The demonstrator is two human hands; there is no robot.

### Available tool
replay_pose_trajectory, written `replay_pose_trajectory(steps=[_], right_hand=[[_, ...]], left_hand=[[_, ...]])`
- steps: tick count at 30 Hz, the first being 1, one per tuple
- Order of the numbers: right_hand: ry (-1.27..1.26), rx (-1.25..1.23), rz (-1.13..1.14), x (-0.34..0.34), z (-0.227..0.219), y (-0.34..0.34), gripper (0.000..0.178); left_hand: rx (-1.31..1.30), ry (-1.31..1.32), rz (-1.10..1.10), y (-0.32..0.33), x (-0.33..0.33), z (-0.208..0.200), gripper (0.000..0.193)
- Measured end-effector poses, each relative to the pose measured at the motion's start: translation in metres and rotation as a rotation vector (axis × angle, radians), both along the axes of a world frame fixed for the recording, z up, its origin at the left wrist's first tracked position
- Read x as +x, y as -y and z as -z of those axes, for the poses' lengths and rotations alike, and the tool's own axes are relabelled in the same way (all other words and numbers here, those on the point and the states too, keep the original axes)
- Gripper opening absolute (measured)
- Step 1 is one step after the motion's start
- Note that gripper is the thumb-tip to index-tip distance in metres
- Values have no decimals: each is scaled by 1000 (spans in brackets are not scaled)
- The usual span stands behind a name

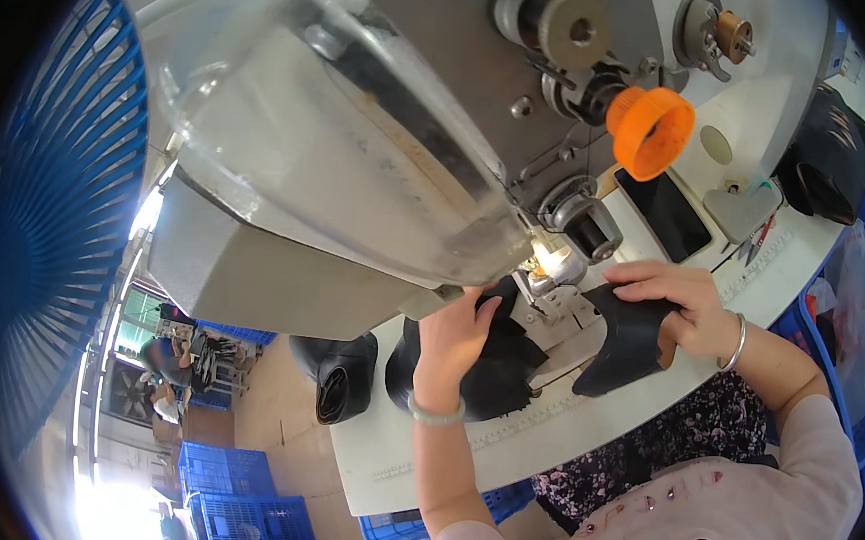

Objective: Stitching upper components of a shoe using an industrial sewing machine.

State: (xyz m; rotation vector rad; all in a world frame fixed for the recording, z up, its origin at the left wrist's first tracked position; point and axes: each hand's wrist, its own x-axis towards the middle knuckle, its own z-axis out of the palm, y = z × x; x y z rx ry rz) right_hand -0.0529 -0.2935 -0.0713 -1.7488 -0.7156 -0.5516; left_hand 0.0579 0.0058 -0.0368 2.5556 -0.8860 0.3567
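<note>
A sewing machine's needle area (543,290) is lit by a small lamp. To its right, my right hand (676,299) holds a curved black leather-like piece (620,345), fingers over its upper edge. My left hand (450,344) is on the other side, over a heap of black pieces (500,375) with jagged edges. Its thumb points toward the needle area. The machine's head partly covers the left fingers, so their grip does not show. The piece in my right hand lies close beside the metal needle plate (573,342).
A rolled black piece (347,379) lies at the table's left end. On the white table (378,472) are a dark phone (663,216), snips (755,240) and a black stack (827,157). A blue fan (60,214) stands left; blue crates (254,523) are on the floor.
</note>
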Motion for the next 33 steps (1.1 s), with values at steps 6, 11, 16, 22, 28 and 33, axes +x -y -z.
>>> replay_pose_trajectory(steps=[6, 11, 16, 22, 28, 33], right_hand=[[444, -127, 118, 29, -29, -11, 44], [774, -416, 329, 46, -40, -17, 22], [766, -436, 316, 53, -49, -17, 16], [729, -481, 270, 48, -60, -14, 19], [699, -489, 235, 55, -58, -16, 22], [691, -494, 234, 57, -55, -18, 24]], left_hand=[[124, 12, 140, 0, 46, 24, 34], [-338, -160, -40, -9, 12, -10, 38], [-339, 143, 149, -6, -41, -35, 36], [-188, 89, 256, 9, -46, -25, 31], [165, -258, 557, 11, -88, 8, 44], [300, -187, 513, 12, -95, 43, 45]])
